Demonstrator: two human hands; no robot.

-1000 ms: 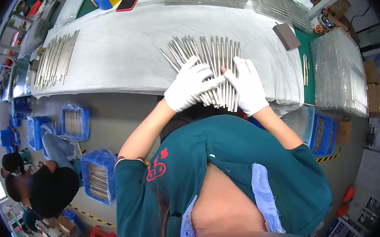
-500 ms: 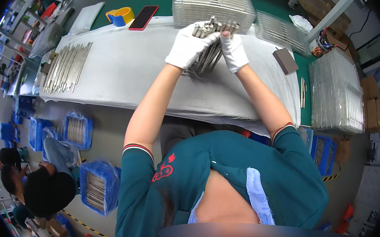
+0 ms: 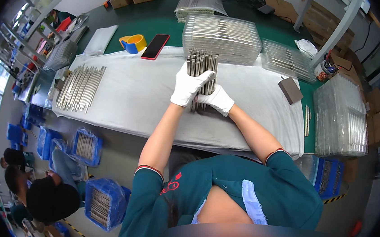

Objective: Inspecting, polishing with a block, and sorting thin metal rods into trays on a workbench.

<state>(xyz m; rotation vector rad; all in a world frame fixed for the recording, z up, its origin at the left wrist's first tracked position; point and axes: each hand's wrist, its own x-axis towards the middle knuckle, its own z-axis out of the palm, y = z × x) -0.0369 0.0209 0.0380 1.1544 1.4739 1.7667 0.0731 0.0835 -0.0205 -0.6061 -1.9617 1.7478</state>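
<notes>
A thick bundle of slim metal rods (image 3: 202, 62) stands roughly upright over the cloth, gripped between both hands. My left hand (image 3: 187, 86), in a white glove, wraps the bundle from the left with its thumb across the front. Lower down on the right, my right hand (image 3: 218, 100), gloved too, closes round the rods near their bottom ends. Its fingertips are partly hidden behind the bundle. A white cloth (image 3: 133, 95) covers the bench under the hands. More metal rods (image 3: 81, 88) lie side by side at the cloth's left end.
Behind the bundle stands a stack of clear plastic trays (image 3: 221, 40) with rods, beside another tray stack (image 3: 287, 60). A grey block (image 3: 290, 90) sits on the right, a phone (image 3: 155, 47) and yellow-blue tape dispenser (image 3: 133, 43) at back left. Another person (image 3: 52, 196) works at lower left.
The right hand has slid from the upper right side of the bundle down to its lower end. The bundle now stands more upright. The view has shifted, showing more of the bench's far side.
</notes>
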